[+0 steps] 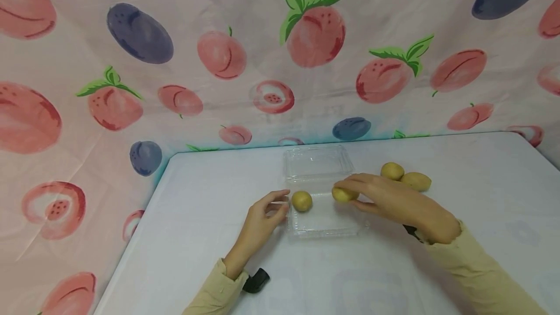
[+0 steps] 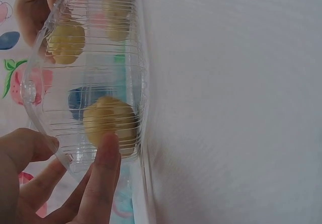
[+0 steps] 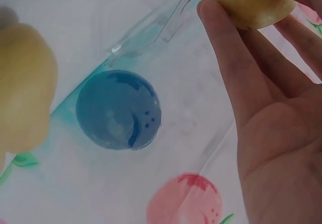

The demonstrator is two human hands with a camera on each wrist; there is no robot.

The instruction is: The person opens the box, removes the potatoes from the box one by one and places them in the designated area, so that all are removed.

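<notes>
A clear plastic clamshell box [image 1: 325, 225] lies on the white table with its lid [image 1: 318, 162] folded back. One yellow potato [image 1: 302, 201] sits inside at the left; through the ribbed wall it also shows as a potato [image 2: 113, 123] in the left wrist view. My right hand [image 1: 389, 201] holds another potato [image 1: 343, 194] between thumb and fingers over the right part of the box. In the right wrist view that potato [image 3: 254, 5] is at the fingertips. Beside the box's left wall is my left hand [image 1: 260, 222], its fingertips touching wall and rim.
To the right of the box, behind my right hand, lie a round potato [image 1: 392, 171] and a longer potato [image 1: 416, 182]. A fruit-printed cloth [image 1: 262, 62] hangs behind the table [image 1: 210, 183]. A black strap piece [image 1: 256, 281] is at my left wrist.
</notes>
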